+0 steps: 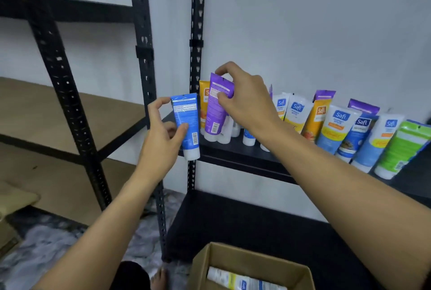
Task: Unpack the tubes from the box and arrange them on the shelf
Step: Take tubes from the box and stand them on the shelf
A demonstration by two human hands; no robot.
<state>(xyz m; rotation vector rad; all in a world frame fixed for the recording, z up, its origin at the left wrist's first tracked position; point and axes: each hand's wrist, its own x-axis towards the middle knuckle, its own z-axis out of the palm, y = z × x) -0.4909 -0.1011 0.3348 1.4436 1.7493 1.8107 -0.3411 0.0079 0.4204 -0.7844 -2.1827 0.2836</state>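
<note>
Purple tube (218,105): standing cap-down at the left end of the shelf (238,150), long axis nearly upright and leaning slightly right, back label facing the camera; the right hand (242,101) is pinching it near the crimped top.
Blue tube (186,124): hanging cap-down just off the shelf's front left corner, axis near vertical; the left hand (163,131) is gripping it, thumb across the label.
Nearer hand: the right one is already over the shelf; the left is waiting just beside it.
Row (338,126): tubes are leaning against the wall to the right.
Box (251,268): sitting open below, at least one tube inside.
</note>
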